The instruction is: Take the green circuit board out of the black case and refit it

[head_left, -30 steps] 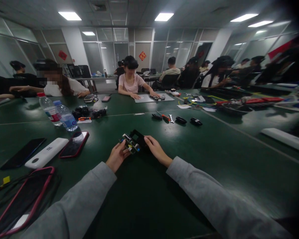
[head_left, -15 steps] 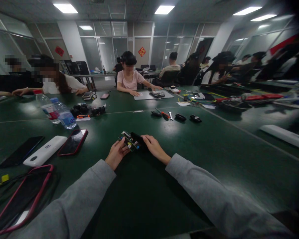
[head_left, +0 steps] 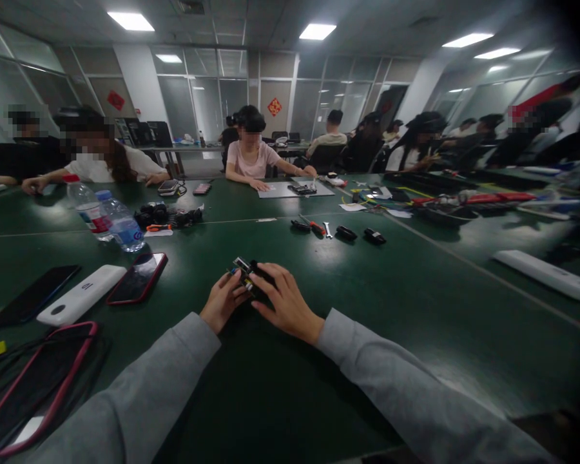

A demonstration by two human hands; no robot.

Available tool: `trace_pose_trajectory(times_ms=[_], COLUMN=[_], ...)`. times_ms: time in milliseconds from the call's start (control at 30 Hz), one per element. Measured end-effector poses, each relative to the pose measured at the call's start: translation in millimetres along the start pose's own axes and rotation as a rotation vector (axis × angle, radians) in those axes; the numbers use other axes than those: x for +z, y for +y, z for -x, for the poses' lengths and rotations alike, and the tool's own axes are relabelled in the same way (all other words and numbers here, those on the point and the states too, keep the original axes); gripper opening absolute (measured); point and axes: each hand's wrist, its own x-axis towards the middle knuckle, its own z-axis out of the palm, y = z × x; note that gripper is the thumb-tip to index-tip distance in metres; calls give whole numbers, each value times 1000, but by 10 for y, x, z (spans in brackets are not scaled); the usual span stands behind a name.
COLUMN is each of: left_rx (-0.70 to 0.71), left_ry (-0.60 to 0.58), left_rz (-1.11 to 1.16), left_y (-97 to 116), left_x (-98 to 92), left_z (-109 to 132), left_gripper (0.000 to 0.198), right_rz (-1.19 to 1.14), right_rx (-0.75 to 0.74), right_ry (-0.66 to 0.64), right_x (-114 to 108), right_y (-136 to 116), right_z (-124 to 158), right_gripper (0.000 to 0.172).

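A small circuit board (head_left: 242, 269) with coloured parts and a black piece attached sits on the green table (head_left: 415, 303) in front of me. My left hand (head_left: 221, 301) grips the board's near left edge with curled fingers. My right hand (head_left: 283, 303) lies over the board's right side, fingers bent down on the black piece, hiding most of it. Both grey sleeves reach in from below.
To the left lie a red-cased phone (head_left: 138, 278), a white power bank (head_left: 80, 303), a dark phone (head_left: 33, 302), a pink-edged tablet (head_left: 33, 386) and two water bottles (head_left: 118, 222). Screwdrivers and small tools (head_left: 336, 230) lie further back. Other people sit round the table.
My right hand has slid left and now covers the black piece and the board's right side. The left hand has kept its hold.
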Motion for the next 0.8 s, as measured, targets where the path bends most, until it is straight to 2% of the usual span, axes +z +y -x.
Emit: trace_pose_trajectory(times_ms=[67,200,367,500,800], left_rx=[21,57,23,22,-33], left_ry=[3,55,-64,-31,-181], left_rz=[-8,-42,-134,-157,-172], left_y=[-41,-98,-46,1,9], left_x=[-27,-46,33,98,66], left_z=[-30,-69,47,134,136], left_gripper=[34,32,41,45,52], right_rz=[41,130,172,135,-198], right_rx=[-55,-22,55,106,203], right_ry=[-54,-87,2,21,145], right_x=[39,146,178,180,89], right_y=[-185,-374,-303,-212,-219], right_z=[14,42,42,40,45], right_gripper=[57,61,59,54,58])
